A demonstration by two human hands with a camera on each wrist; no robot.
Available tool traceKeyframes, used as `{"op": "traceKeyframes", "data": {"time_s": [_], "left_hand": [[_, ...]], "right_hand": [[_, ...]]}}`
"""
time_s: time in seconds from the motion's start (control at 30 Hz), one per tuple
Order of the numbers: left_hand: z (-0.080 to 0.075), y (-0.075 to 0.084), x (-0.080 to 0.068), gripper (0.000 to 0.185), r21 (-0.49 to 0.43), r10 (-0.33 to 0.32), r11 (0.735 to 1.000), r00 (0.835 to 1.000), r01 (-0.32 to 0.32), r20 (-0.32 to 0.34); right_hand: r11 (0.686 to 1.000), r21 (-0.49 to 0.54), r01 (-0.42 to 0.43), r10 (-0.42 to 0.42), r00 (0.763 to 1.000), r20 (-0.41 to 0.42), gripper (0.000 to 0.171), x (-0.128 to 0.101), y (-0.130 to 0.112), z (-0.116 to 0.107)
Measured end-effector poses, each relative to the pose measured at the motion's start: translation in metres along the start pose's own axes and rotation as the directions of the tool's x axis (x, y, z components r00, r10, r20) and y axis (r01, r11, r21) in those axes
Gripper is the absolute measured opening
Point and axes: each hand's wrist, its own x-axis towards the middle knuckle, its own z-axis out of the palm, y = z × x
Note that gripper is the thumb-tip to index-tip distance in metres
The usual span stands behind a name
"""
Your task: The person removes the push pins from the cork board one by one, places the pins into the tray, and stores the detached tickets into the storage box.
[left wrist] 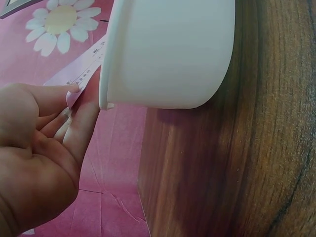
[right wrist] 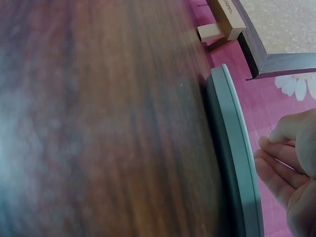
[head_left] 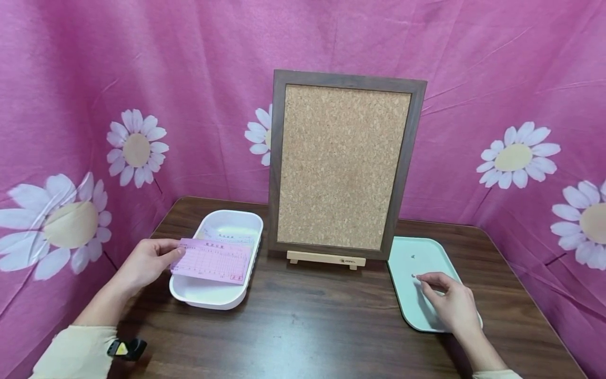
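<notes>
Left hand (head_left: 147,263) pinches the pink slip (head_left: 213,261) by its left edge, thumb on top, fingers under; the left wrist view shows the fingertips closed on the paper edge just beside the white tub (left wrist: 165,52). Slip hangs flat over the tub (head_left: 215,295), above more papers inside. Grip is narrow and right at the margin.

Right hand (head_left: 447,302) is over the pale green tray (head_left: 416,255), thumb and forefinger tips together at a small pin (head_left: 413,276). Looks like a pinch, but I cannot tell whether the pin is off the tray or just touched. A second small speck (head_left: 413,257) lies further back on the tray; too small to identify.

Cork board (head_left: 343,166) stands upright on its small wooden easel (head_left: 326,259), between tub and tray, bare.

My read: the step is getting a slip and a pin ready for the board. To do it well:
- Slide the left pinch further in from the edge so the paper doesn't droop or fold.
- Take the pin by its head, point away from the fingertips.
- Lay the slip flat on the cork before pushing, top corner or top centre.
- The board only leans on the easel, so push gently and square; a hard shove could tip it back.
</notes>
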Motion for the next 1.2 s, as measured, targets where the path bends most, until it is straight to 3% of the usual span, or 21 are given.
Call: {"op": "traceKeyframes", "data": {"time_s": [0.43, 1.1, 1.2], "left_hand": [[0.000, 0.004, 0.001, 0.035, 0.047, -0.005, 0.999, 1.000, 0.003, 0.027], [-0.002, 0.011, 0.006, 0.033, 0.131, -0.003, 0.991, 0.995, -0.011, 0.099], [-0.001, 0.013, 0.005, 0.033, 0.111, -0.002, 0.994, 0.994, -0.009, 0.106]], "right_hand": [[0.997, -0.067, -0.041, 0.048, 0.993, 0.108, 0.014, -0.002, 0.005, -0.001], [0.996, -0.079, -0.041, 0.050, 0.992, 0.118, 0.012, -0.002, 0.005, -0.002], [0.996, -0.081, -0.040, 0.049, 0.992, 0.119, 0.012, -0.002, 0.004, -0.002]]}}
